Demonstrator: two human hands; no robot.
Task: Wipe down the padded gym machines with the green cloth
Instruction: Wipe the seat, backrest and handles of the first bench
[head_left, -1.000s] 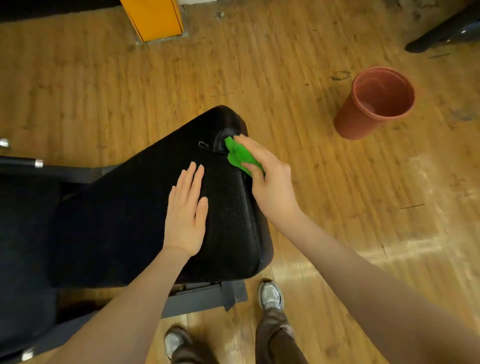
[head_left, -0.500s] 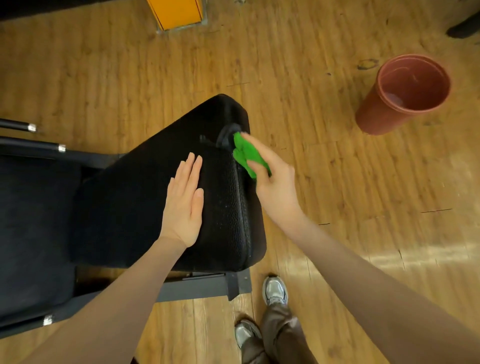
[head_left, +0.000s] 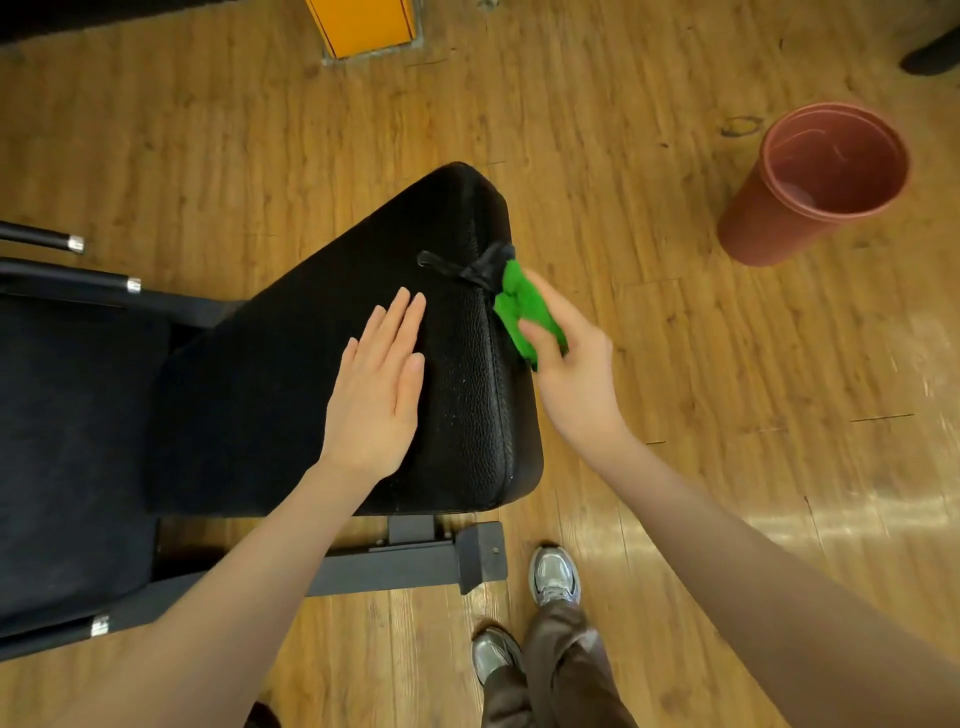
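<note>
**Cloth worked along the pad's side edge while the other hand steadies it**

The right hand (head_left: 574, 364) pinches the bunched green cloth (head_left: 524, 312) between thumb and curled fingers and holds it against the right side edge of the black seat pad (head_left: 291, 364), just below a black strap (head_left: 467, 267) that lies over that edge. Bunching the cloth probably gives a firm wad to push into the seam, where grime tends to collect. The left hand (head_left: 376, 384) lies flat on top of the pad with its fingers straight and together, holding nothing; it seems placed there to brace the pad against the sideways rubbing. Whether the cloth touches the strap itself is hard to tell from this angle. A terracotta-coloured pot (head_left: 810, 182) stands well apart on the wooden floor (head_left: 727, 467), out of the way.
</note>
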